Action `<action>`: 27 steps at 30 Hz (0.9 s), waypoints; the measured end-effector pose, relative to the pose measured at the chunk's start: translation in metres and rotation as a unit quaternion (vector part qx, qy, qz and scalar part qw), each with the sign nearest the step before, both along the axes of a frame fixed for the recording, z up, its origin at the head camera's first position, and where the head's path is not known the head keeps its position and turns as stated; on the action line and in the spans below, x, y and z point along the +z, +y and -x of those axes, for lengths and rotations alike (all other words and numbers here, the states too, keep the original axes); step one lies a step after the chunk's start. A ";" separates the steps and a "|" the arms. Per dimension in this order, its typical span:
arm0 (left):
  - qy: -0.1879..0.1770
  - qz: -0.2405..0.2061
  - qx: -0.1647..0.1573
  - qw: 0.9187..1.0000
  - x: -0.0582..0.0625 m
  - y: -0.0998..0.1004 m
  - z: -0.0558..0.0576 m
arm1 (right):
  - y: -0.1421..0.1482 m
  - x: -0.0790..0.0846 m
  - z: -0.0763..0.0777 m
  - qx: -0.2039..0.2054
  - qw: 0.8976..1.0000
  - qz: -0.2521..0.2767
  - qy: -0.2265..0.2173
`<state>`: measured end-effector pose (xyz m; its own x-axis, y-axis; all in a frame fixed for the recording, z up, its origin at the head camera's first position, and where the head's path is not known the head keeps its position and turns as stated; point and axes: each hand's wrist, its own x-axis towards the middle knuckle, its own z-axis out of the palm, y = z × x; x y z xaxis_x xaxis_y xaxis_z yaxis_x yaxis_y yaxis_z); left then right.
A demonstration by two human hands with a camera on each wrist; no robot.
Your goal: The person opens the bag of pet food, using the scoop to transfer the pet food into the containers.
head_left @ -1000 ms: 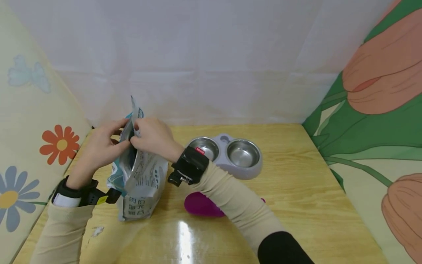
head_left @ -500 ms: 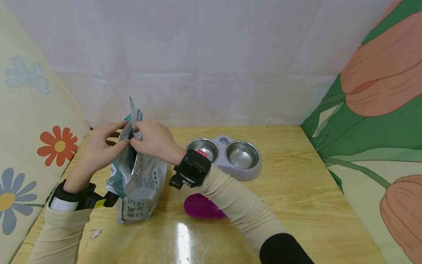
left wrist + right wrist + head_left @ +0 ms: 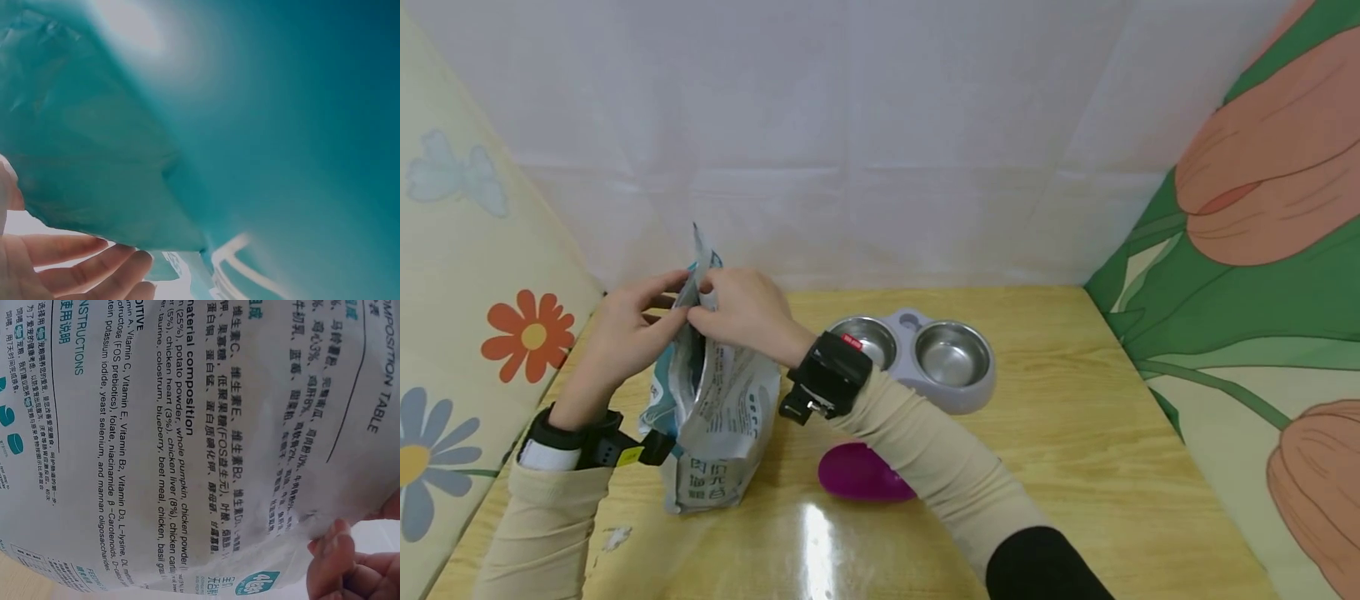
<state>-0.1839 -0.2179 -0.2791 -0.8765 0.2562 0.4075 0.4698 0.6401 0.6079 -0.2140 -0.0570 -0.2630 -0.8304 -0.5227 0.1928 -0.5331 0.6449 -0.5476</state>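
A pet food bag (image 3: 730,408), teal on one face and white with printed text on the other, stands upright at the left of the table. Its mouth is parted near the front, showing a dark inside, and narrows between the hands. My left hand (image 3: 628,329) pinches the teal side of the mouth between thumb and fingers. On the white side my right hand (image 3: 748,312) grips the rim, fingers curled in, thumb close to the left thumb. Teal film fills most of the left wrist view, with the left fingers (image 3: 94,269) along its edge. Printed text covers the right wrist view.
A lilac double feeder (image 3: 910,354) with two steel bowls stands right of the bag, partly behind the right wrist. A magenta scoop (image 3: 861,473) lies nearer, partly under the right forearm. White cloth (image 3: 850,150) hangs behind the table; patterned panels flank it.
Both hands keep their hold on the bag's mouth. My right hand has shifted slightly left, and the gap between the two rims near the thumbs looks narrower.
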 end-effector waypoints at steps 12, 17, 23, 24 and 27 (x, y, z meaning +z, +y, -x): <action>0.034 0.005 -0.043 0.999 -0.004 -0.008 -0.001 | 0.002 -0.001 -0.002 0.005 1.000 -0.024 0.015; 0.031 0.017 -0.049 0.998 -0.003 -0.010 -0.001 | 0.003 -0.001 -0.002 0.008 1.000 -0.021 0.016; 0.028 0.023 -0.053 0.998 -0.002 -0.011 -0.002 | 0.005 -0.001 -0.003 0.013 1.000 -0.016 0.017; 0.025 0.023 -0.055 0.998 -0.002 -0.011 -0.002 | 0.006 -0.001 -0.003 0.012 1.000 -0.017 0.016; 0.020 0.022 -0.058 0.998 -0.002 -0.011 -0.001 | 0.007 0.000 -0.003 0.010 1.000 -0.021 0.015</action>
